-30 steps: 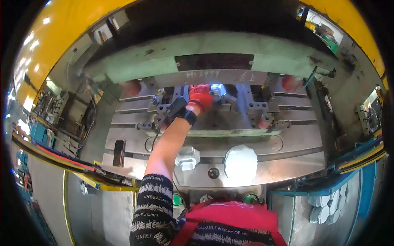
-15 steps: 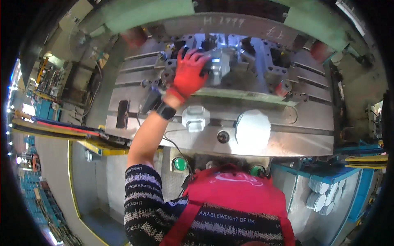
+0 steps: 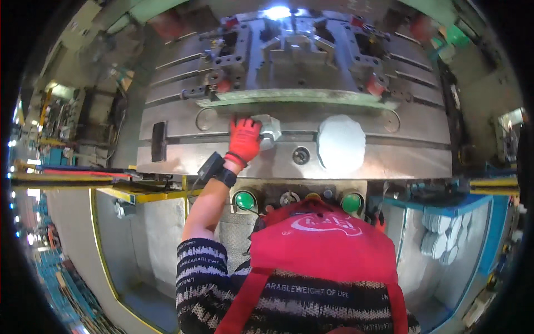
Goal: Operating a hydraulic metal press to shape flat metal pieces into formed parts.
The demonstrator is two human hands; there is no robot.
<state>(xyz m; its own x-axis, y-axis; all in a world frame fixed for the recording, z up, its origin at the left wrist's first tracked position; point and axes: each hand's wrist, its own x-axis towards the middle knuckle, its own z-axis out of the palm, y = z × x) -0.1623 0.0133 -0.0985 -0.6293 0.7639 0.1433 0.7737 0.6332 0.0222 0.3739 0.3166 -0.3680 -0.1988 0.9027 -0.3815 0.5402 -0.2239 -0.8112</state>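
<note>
Hands are apart: the left hand [image 3: 245, 139], in a red glove, lies at the left side of a silvery, faceted metal part [image 3: 271, 133], its fingers pointing to the far side; I cannot tell whether it grips the part or only touches it. Of the right hand [image 3: 380, 221], only what looks like a sliver of red glove shows beside the clothing, too little to tell what it does.

Largest is the grey steel slotted table [image 3: 397, 158], stretching from left to right. Near and right of it stands a grey bin with a blue rim [image 3: 439, 207], stacks of round silvery blanks [image 3: 436, 225] inside; near and left is a grey bin with yellow edging [image 3: 158, 239]. Bolted-looking grey steel tooling [image 3: 300, 75] fills the far middle of the table, with a pale green strip [image 3: 306, 97] along its near side. At the near edge of the scene are a red apron [image 3: 328, 245] and a black-and-white patterned sleeve [image 3: 203, 267].

On the table, a whitish flat disc with an uneven edge [image 3: 341, 143] lies right of the metal part, well apart from the tooling. Smaller still, a dark rectangular slab [image 3: 159, 141] lies at the left. Two round green buttons [image 3: 245, 200] sit near the table's front. A black watch [image 3: 226, 177] circles the left wrist.
</note>
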